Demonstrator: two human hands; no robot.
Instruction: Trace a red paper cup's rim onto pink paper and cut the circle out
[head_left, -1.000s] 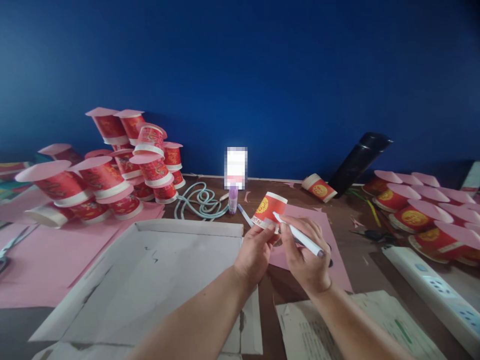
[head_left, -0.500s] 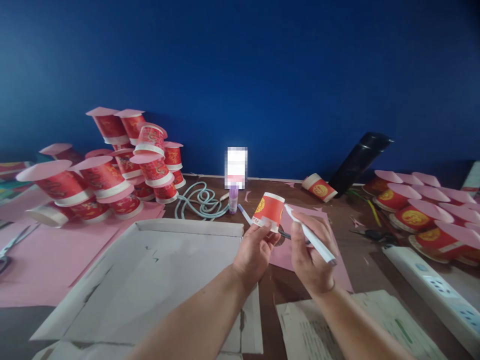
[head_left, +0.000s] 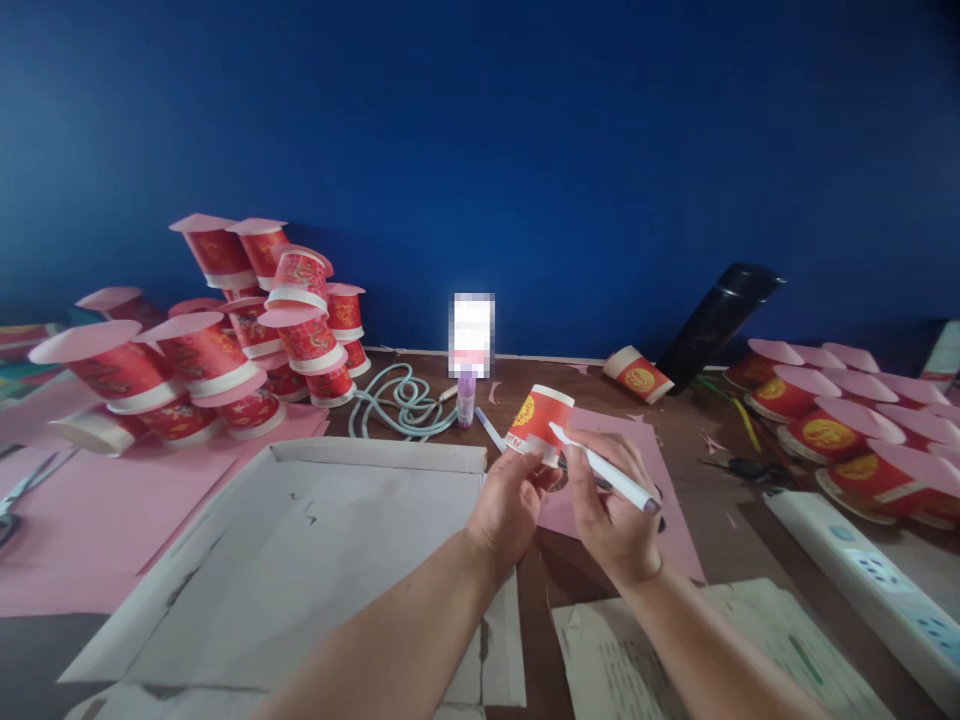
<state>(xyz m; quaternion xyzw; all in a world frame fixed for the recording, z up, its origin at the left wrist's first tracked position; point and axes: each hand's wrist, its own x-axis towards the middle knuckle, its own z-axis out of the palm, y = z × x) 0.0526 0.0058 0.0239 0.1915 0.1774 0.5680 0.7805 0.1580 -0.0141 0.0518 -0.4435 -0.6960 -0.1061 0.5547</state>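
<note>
My left hand [head_left: 510,500] is closed around the lower part of a red paper cup [head_left: 546,415] with a yellow round print and white edges. The cup is held a little tilted above the table. In my right hand [head_left: 615,500] is a white marker pen [head_left: 611,473], pinched between thumb and fingers. Its tip is at the cup's red side; whether it touches, I cannot tell. Beneath the hands lies a pink paper sheet [head_left: 667,500], with scissors partly hidden on it. A purple glue stick [head_left: 466,400] stands behind the cup, and a pen cap [head_left: 490,428] lies close by.
Stacked red cups with pink paper discs [head_left: 304,340] stand at left, more cups [head_left: 825,430] at right. A white cardboard tray [head_left: 300,560], a coiled cable [head_left: 405,405], a tipped cup [head_left: 637,377], a leaning black bottle [head_left: 716,325] and a power strip [head_left: 862,580] surround the hands.
My right hand has moved left and slightly down, bringing the marker's tip from the cup's right edge onto its red side. The left hand and cup have barely shifted.
</note>
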